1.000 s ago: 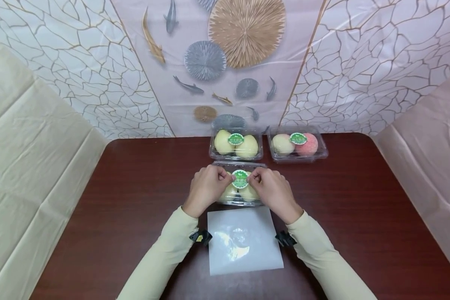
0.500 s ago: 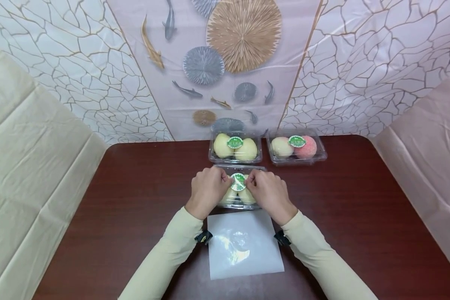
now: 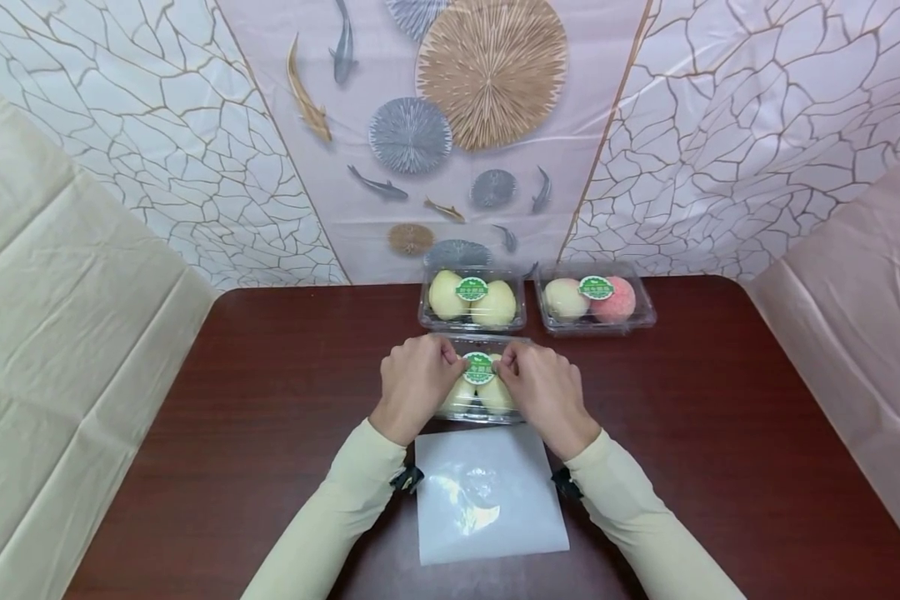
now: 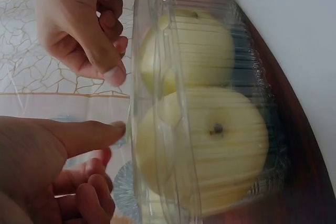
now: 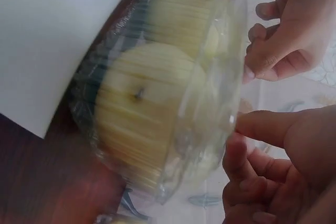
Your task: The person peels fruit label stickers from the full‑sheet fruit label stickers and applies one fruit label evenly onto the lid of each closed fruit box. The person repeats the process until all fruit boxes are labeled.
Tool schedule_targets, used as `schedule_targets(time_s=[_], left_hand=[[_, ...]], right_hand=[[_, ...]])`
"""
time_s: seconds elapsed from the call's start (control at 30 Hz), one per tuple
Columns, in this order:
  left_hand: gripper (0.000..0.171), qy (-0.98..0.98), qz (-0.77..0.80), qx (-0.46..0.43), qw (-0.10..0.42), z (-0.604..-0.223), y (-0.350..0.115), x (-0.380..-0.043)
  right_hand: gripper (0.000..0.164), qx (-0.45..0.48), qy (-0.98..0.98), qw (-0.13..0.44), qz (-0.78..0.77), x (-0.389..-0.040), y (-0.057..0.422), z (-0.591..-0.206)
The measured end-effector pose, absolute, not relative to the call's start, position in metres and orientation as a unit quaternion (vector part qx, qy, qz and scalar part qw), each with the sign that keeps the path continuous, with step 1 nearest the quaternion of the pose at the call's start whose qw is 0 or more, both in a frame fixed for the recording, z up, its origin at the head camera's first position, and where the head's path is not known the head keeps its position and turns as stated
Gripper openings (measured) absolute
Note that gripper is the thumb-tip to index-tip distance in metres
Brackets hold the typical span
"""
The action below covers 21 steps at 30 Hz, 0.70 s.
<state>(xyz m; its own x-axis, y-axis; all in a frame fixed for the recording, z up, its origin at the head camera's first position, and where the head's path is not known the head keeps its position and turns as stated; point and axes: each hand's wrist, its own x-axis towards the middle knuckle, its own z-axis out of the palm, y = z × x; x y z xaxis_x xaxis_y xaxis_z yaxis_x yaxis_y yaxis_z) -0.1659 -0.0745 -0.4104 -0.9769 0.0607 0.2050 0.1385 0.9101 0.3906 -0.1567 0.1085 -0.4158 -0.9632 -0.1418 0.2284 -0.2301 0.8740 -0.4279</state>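
A clear plastic fruit box [image 3: 482, 414] with two pale yellow pears [image 4: 205, 129] inside lies in front of me, lid shut. A round green-and-white label [image 3: 479, 367] shows on top of its lid. My left hand [image 3: 414, 385] has its thumb at the label's left edge, the other fingers loosely bent. At the right edge is the thumb of my right hand [image 3: 549, 392], its remaining fingers likewise bent. Both wrist views show the two thumb tips close together against the lid, with the fingers away from the box walls.
A white glossy sheet [image 3: 491, 500] lies on the dark red table [image 3: 285, 400], just before the box. Behind it stand another labelled box with two yellow pears [image 3: 495, 304] and one with a whitish and a pink fruit [image 3: 613, 300]. A patterned cloth [image 3: 495, 100] hangs at the back.
Hands, box and label keep nearly the same places relative to one another, with only small thumb shifts at the label. The whole head view has moved slightly, so the scene appears a little lower.
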Motion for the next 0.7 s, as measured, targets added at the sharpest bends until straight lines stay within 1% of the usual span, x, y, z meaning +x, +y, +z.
schedule_targets(time_s=[0.13,0.23,0.27,0.37,0.47,0.57,0.7], left_hand=[[0.014,-0.962,-0.227,-0.094,0.121,-0.412,-0.079,-0.163],[0.004,-0.951,-0.243,-0.148,0.121,-0.414,-0.081,-0.159],[0.002,-0.947,-0.245,-0.168,0.119,-0.415,-0.082,-0.157],[0.009,-0.94,-0.233,-0.22,0.118,-0.419,-0.083,-0.152],[0.014,-0.94,-0.197,-0.25,0.126,-0.422,-0.081,-0.148],[0.016,-0.944,-0.164,-0.255,0.13,-0.423,-0.08,-0.144],[0.018,-0.949,-0.147,-0.25,0.124,-0.425,-0.079,-0.142]], right_hand=[[0.011,0.124,-0.952,0.121,0.251,-0.156,0.111,-0.416],[0.005,0.17,-0.941,0.128,0.262,-0.155,0.111,-0.419],[0.004,0.188,-0.938,0.129,0.262,-0.155,0.111,-0.421],[0.007,0.243,-0.928,0.142,0.245,-0.152,0.11,-0.425],[0.009,0.285,-0.92,0.163,0.214,-0.15,0.108,-0.429],[0.011,0.303,-0.916,0.182,0.192,-0.148,0.106,-0.431],[0.011,0.303,-0.916,0.183,0.189,-0.147,0.106,-0.433]])
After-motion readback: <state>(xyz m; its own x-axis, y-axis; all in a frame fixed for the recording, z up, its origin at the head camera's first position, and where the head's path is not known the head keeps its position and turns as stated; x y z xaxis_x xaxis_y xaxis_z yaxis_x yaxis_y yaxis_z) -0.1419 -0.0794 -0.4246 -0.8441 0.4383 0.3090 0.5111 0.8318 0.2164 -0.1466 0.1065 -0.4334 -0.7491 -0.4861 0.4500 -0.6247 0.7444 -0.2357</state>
